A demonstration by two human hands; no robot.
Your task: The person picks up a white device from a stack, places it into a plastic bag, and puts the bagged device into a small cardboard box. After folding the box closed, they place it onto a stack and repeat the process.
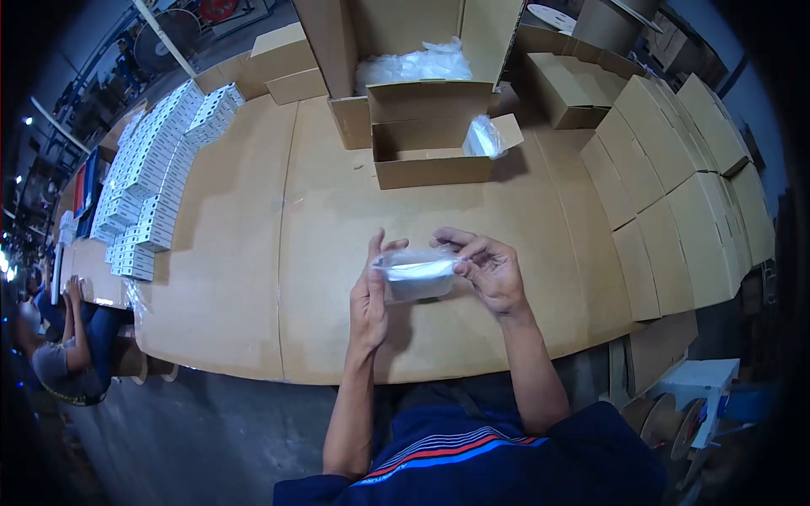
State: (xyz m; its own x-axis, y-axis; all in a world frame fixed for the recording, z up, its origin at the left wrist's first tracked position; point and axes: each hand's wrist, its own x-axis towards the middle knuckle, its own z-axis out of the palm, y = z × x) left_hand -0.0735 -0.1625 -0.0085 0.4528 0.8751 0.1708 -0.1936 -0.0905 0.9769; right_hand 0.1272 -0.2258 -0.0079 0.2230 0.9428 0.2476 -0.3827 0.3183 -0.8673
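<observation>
Between my two hands, above the middle of the cardboard-covered table, is a small white box in a clear plastic bag (415,275). My left hand (369,295) grips its left end, with the thumb on the near face. At the right end, the fingers of my right hand (488,268) pinch the loose plastic. Beyond my hands stands an open cardboard carton (432,173), with another bagged white piece (483,138) upright at its right end. The print on the held box is too blurred to read.
Stacked small white boxes (156,173) line the table's left side. A large open carton (405,34) at the back holds clear plastic bags (418,66). Closed cardboard cartons (675,198) are piled on the right. Another person (72,354) sits at far left. The table's front edge (245,375) is near my body.
</observation>
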